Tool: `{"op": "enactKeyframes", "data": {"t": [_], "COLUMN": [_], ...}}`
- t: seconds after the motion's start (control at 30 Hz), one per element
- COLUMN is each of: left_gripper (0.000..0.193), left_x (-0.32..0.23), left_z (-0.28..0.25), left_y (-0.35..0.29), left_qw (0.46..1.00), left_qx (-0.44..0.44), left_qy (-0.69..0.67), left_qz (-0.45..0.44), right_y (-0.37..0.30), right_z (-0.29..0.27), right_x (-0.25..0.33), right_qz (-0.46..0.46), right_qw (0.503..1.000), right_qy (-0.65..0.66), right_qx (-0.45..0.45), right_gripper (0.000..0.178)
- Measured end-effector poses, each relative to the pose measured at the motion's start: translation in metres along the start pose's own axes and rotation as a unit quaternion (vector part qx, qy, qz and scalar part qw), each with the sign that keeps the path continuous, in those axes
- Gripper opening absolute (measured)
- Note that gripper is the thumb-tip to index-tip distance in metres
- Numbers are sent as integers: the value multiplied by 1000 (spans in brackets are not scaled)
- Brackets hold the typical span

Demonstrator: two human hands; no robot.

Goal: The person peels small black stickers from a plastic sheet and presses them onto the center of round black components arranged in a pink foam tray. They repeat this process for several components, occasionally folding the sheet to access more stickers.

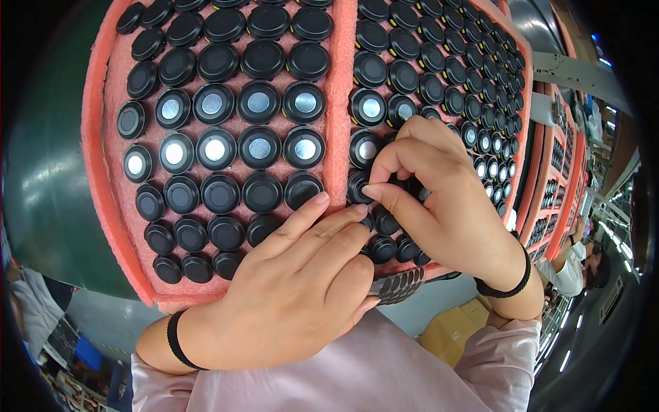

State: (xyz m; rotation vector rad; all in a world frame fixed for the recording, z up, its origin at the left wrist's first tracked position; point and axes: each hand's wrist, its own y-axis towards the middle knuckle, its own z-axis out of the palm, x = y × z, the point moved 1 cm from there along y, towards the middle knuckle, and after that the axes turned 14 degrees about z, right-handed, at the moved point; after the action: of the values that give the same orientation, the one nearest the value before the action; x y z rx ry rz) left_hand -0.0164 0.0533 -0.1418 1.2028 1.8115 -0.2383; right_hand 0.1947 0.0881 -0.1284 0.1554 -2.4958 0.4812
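Observation:
Two pink foam trays lie side by side, the left tray (93,137) and the right tray (527,103), each filled with rows of black round parts (220,192). Some parts show a silver centre (259,147). My right hand (446,206) is over the near left corner of the right tray, its thumb and forefinger pinched on one black round part (357,185). My left hand (295,295) lies on the near edge where the trays meet, fingertips touching the parts beside the right hand. A sheet of dark round pads (401,285) pokes out from under it.
A dark green surface (41,172) curves along the left of the trays. More pink trays of black parts (556,178) stand at the right. Another person in a white sleeve (570,268) works there. A brown cardboard box (446,329) sits below the trays.

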Motion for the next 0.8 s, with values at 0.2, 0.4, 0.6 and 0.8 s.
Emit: {"op": "enactKeyframes", "data": {"t": [0.2, 0.4, 0.6, 0.8], "left_gripper": [40, 40, 39, 40], "left_x": [0, 0, 0, -3], "left_z": [0, 1, 0, -2], "left_y": [0, 0, 1, 0], "left_qw": [1000, 1000, 1000, 999], "left_qx": [1, 0, 0, -22], "left_qy": [0, 4, 6, -48], "left_qz": [-2, -2, 2, 10], "right_y": [-1, 0, 0, -17], "right_z": [2, 2, 2, -23], "right_x": [2, 2, 0, 5], "right_qz": [1, -8, 6, -22], "right_qw": [1000, 1000, 1000, 1000], "right_qy": [-1, -11, 9, 14], "right_qx": [-12, -20, -27, -15], "right_gripper": [14, 14, 17, 20]}}
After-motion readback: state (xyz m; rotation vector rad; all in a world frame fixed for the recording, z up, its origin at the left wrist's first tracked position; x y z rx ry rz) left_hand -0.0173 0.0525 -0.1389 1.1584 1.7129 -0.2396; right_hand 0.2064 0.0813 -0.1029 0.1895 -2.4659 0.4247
